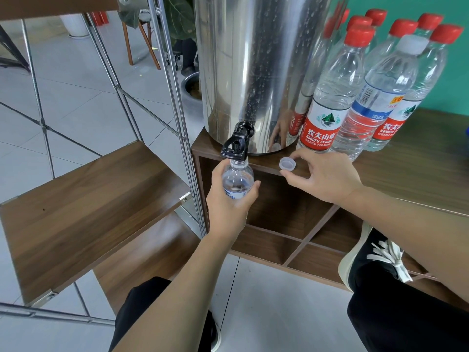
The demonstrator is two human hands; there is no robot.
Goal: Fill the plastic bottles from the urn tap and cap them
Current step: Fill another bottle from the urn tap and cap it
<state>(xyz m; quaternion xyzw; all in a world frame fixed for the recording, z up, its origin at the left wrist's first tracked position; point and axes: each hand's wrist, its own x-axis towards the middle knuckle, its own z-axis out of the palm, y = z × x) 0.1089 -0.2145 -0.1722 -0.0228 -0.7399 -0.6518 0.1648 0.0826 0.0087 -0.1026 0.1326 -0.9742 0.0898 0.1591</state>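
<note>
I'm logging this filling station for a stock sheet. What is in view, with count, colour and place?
Steel urn: one, silver, on the wooden cabinet.
Black tap: one, at the urn's base.
Red-capped clear plastic bottles: at least six, right of the urn.
White-capped clear bottle: one, among them.
Open small bottle: one, clear, under the tap.
Loose white cap: one, on the cabinet edge.
Metal-framed wooden shelf: one, brown, left.
Left hand: grips the small bottle.
Right hand: pinches the loose cap.
</note>
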